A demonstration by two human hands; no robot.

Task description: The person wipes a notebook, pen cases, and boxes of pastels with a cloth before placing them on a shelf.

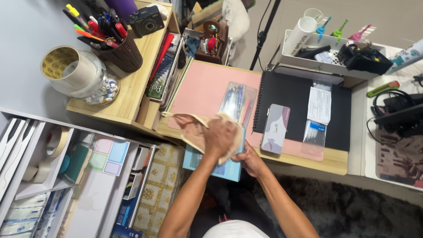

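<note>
Beige and crumpled, the cloth sits at centre frame — your left hand is closed on it, pressing it onto one light-blue box, whose lower edge your right hand grips — two hands, one cloth.

Bare pink mat left of the pencil case leaves room. The black notebook, grey tin and plastic sleeve crowd the tabletop's right side.
</note>
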